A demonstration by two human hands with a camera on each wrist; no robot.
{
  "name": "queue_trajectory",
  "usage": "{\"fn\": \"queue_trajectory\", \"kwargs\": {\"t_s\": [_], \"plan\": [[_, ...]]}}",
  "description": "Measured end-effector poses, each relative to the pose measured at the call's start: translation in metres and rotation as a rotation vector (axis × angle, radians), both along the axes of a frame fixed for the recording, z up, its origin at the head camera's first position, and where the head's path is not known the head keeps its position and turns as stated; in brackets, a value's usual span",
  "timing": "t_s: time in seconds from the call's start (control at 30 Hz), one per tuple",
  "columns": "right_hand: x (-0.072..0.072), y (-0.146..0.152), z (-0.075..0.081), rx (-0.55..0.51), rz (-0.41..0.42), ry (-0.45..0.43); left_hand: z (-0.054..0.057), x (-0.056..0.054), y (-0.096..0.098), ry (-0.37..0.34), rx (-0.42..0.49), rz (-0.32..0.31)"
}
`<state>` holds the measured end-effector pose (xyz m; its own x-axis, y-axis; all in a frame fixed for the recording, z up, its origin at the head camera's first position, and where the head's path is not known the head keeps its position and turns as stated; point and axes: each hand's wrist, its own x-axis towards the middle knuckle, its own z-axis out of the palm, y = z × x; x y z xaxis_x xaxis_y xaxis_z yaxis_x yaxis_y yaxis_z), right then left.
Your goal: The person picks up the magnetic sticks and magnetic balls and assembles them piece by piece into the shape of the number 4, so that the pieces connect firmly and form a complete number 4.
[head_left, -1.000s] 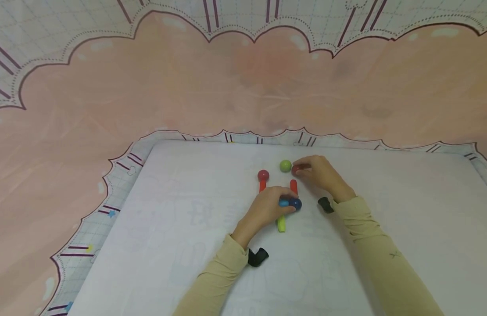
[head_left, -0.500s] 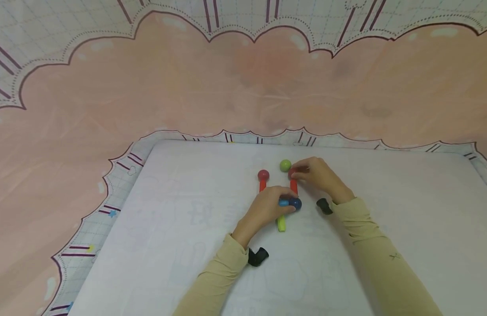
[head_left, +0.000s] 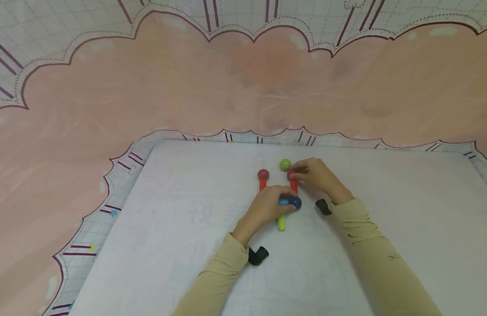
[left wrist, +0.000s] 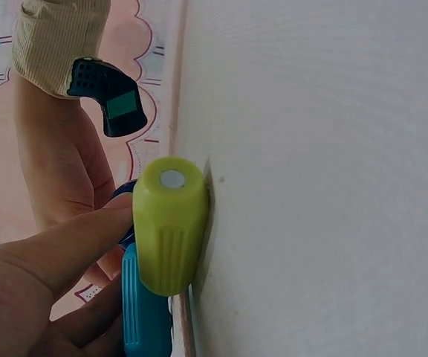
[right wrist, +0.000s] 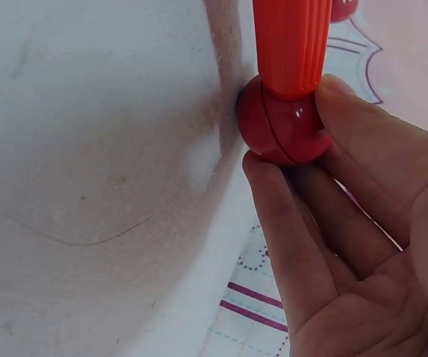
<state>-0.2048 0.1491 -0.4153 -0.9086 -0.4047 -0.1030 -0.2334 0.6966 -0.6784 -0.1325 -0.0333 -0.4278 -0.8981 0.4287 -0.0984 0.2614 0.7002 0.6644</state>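
1. Since one second ago, the red ball [right wrist: 281,134] has moved from beside the green ball [head_left: 285,165] to the far end of the red stick [right wrist: 292,44].
2. Right hand [head_left: 321,176]: thumb and fingers pinch the red ball.
3. Left hand [head_left: 264,205], apart from the right: pinches the blue ball [head_left: 295,202] at the blue stick [head_left: 283,202]; lime stick [left wrist: 168,242] just beside.
4. Leftward: second red ball [head_left: 263,174] on second red stick [head_left: 262,186].
5. All on white tabletop [head_left: 180,228].

Around my left hand [head_left: 265,205]:
I see the farthest ball [head_left: 285,165] at one o'clock, right hand [head_left: 317,174] at two, nearest stick [head_left: 281,223] at five.
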Motion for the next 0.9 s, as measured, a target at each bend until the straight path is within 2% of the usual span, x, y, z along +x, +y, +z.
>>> {"fn": "queue_trajectory", "kwargs": {"t_s": [0.5, 0.9], "plan": [[0.007, -0.003, -0.005, -0.022, -0.025, -0.001, -0.001, -0.001, -0.001, 0.004, 0.017, -0.007], [0.014, -0.003, -0.007, -0.046, -0.052, 0.074, -0.004, -0.003, -0.002, 0.025, 0.022, -0.013]]}}
